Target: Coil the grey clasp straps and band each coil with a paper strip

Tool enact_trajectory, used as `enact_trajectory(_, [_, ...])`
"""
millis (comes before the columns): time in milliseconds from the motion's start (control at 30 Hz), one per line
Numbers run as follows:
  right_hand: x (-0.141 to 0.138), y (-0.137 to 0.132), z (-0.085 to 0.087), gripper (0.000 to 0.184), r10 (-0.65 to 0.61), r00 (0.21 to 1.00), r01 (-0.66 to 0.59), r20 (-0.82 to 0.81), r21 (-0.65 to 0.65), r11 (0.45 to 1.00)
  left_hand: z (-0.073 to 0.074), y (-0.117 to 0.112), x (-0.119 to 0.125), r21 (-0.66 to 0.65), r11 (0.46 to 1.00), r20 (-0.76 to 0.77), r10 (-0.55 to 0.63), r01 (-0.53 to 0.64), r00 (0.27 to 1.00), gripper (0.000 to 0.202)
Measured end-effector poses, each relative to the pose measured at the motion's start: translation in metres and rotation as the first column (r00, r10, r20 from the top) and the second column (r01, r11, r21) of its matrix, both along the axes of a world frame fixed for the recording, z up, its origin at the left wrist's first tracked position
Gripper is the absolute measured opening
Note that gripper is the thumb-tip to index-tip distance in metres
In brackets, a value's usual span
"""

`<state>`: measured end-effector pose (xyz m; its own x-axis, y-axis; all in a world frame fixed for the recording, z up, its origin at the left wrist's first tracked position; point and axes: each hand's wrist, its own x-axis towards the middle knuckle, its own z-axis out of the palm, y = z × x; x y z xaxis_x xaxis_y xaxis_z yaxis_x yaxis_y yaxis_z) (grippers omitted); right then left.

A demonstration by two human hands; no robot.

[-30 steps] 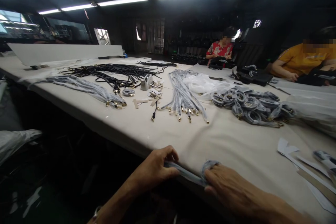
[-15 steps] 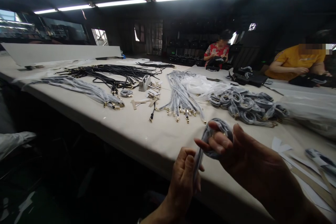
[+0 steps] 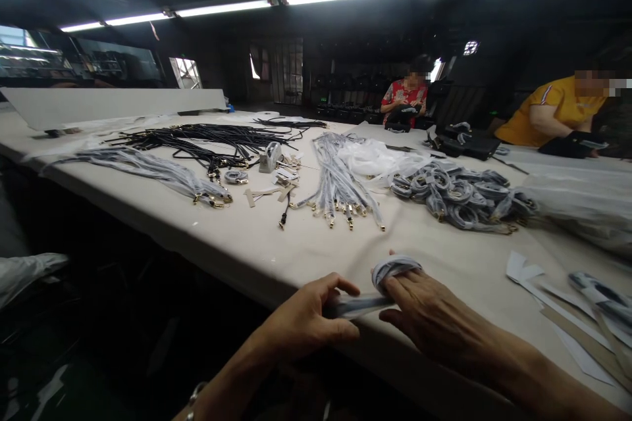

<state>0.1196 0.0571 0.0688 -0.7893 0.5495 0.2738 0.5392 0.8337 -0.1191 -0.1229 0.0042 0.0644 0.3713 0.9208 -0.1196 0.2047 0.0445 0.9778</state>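
Observation:
A grey plastic-wrapped strap (image 3: pixel 395 266) is wound in a small coil at the table's near edge. My right hand (image 3: pixel 432 306) holds the coil, its fingers inside the loops and its back turned up. To the left of it, my left hand (image 3: pixel 309 316) curls its fingers and thumb around the strap's loose tail. That tail runs straight between the two hands. The strap's far end is hidden by my left hand.
On the table (image 3: pixel 237 237) lie flat wrapped straps (image 3: pixel 340 177), black straps (image 3: pixel 197 138), a tape dispenser (image 3: pixel 270 156) and a heap of coiled straps (image 3: pixel 459 194). Paper strips (image 3: pixel 557 309) lie at right. Two people, in red (image 3: pixel 395 95) and yellow (image 3: pixel 538 108), work across the table.
My right hand has turned over from palm up to back up and lowered with the coil. My left hand has moved left and turned, and the tail now runs nearly level.

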Motion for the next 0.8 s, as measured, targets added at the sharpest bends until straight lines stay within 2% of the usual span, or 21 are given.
enact_trajectory(100, [0.007, -0.015, -0.006, 0.008, -0.071, 0.996, 0.083, 0.062, -0.199, 0.976, 0.003, 0.010, -0.002, 0.156, 0.988, -0.167, 0.048, -0.022, 0.985, 0.024])
enact_trajectory(133, [0.008, -0.021, -0.004, 0.013, -0.087, 0.995, 0.101, 0.058, -0.313, 0.944, 0.002, 0.015, -0.001, 0.179, 0.984, -0.167, 0.044, -0.014, 0.985, 0.018])
enact_trajectory(167, [0.008, -0.028, 0.000, 0.019, -0.098, 0.994, 0.108, 0.047, -0.449, 0.887, 0.000, 0.021, 0.001, 0.191, 0.982, -0.143, 0.022, 0.006, 0.989, 0.014])
enact_trajectory(200, [0.008, -0.033, 0.006, 0.027, -0.112, 0.993, 0.102, 0.020, -0.592, 0.799, -0.003, 0.026, 0.004, 0.197, 0.980, -0.098, -0.013, 0.032, 0.995, 0.014])
enact_trajectory(233, [0.008, -0.038, 0.012, 0.035, -0.141, 0.990, 0.078, -0.025, -0.729, 0.680, -0.007, 0.031, 0.008, 0.206, 0.977, -0.042, -0.048, 0.056, 0.998, 0.016])
enact_trajectory(267, [0.007, -0.042, 0.018, 0.042, -0.193, 0.976, 0.024, -0.095, -0.843, 0.538, -0.011, 0.035, 0.013, 0.215, 0.974, 0.011, -0.074, 0.070, 0.997, 0.019])
enact_trajectory(333, [0.005, -0.044, 0.028, 0.050, -0.372, 0.888, -0.182, -0.270, -0.949, 0.257, -0.020, 0.038, 0.025, 0.173, 0.982, 0.097, -0.090, 0.073, 0.991, 0.029])
enact_trajectory(367, [0.004, -0.044, 0.033, 0.051, -0.481, 0.807, -0.304, -0.342, -0.939, 0.158, -0.024, 0.037, 0.031, 0.111, 0.991, 0.142, -0.085, 0.070, 0.986, 0.036])
enact_trajectory(400, [0.003, -0.042, 0.037, 0.052, -0.575, 0.719, -0.416, -0.389, -0.905, 0.092, -0.028, 0.034, 0.037, 0.041, 0.998, 0.197, -0.062, 0.055, 0.978, 0.043])
enact_trajectory(433, [0.003, -0.040, 0.041, 0.051, -0.645, 0.639, -0.508, -0.419, -0.860, 0.055, -0.031, 0.031, 0.044, -0.012, 1.000, 0.265, -0.017, 0.021, 0.964, 0.049])
enact_trajectory(467, [0.003, -0.036, 0.045, 0.050, -0.693, 0.571, -0.576, -0.440, -0.816, 0.043, -0.033, 0.027, 0.050, -0.032, 0.999, 0.345, 0.041, -0.032, 0.938, 0.054])
enact_trajectory(500, [0.003, -0.033, 0.051, 0.047, -0.723, 0.514, -0.625, -0.461, -0.779, 0.053, -0.036, 0.023, 0.055, -0.016, 0.995, 0.425, 0.093, -0.095, 0.900, 0.058])
enact_trajectory(533, [0.003, -0.029, 0.056, 0.044, -0.743, 0.454, -0.662, -0.491, -0.745, 0.088, -0.038, 0.020, 0.060, 0.027, 0.988, 0.491, 0.119, -0.152, 0.863, 0.060])
enact_trajectory(600, [0.003, -0.021, 0.067, 0.037, -0.750, 0.342, -0.689, -0.566, -0.694, 0.209, -0.043, 0.016, 0.070, 0.122, 0.971, 0.531, 0.109, -0.203, 0.840, 0.059])
enact_trajectory(667, [0.004, -0.014, 0.074, 0.032, -0.707, 0.265, -0.640, -0.655, -0.668, 0.379, -0.048, 0.014, 0.081, 0.145, 0.976, 0.500, 0.072, -0.165, 0.863, 0.051])
enact_trajectory(700, [0.005, -0.011, 0.075, 0.031, -0.663, 0.253, -0.587, -0.705, -0.656, 0.474, -0.051, 0.013, 0.086, 0.120, 0.984, 0.485, 0.061, -0.135, 0.872, 0.045])
enact_trajectory(767, [0.008, -0.006, 0.071, 0.029, -0.528, 0.286, -0.421, -0.800, -0.600, 0.681, -0.054, 0.014, 0.097, 0.034, 0.998, 0.498, 0.031, -0.055, 0.867, 0.036])
enact_trajectory(800, [0.010, -0.003, 0.066, 0.027, -0.449, 0.341, -0.304, -0.826, -0.549, 0.779, -0.055, 0.015, 0.102, -0.016, 1.000, 0.530, -0.009, 0.020, 0.848, 0.036])
